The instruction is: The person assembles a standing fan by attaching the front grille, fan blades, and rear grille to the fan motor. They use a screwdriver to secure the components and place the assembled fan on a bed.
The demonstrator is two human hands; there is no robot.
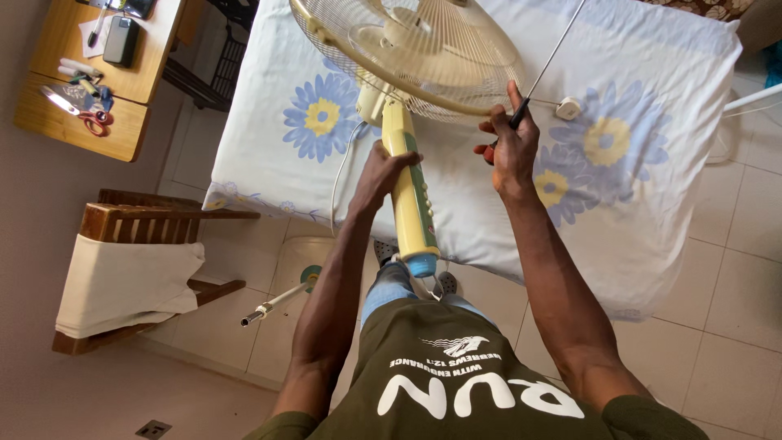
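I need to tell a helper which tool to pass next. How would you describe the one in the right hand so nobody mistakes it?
Start at the bed with the blue-flowered sheet, where the cream fan lies. At the grille's lower rim, the right hand pinches a screwdriver. Its long thin metal shaft slanting up across the sheet from a dark handle sets it apart from the stubby white plug beside it.

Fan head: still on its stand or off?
Off. The fan lies across the bed; the stand pole lies apart on the floor.

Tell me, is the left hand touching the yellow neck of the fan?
Touching. The head view shows the left hand wrapped around the fan's yellow neck just below the cage, with no gap visible.
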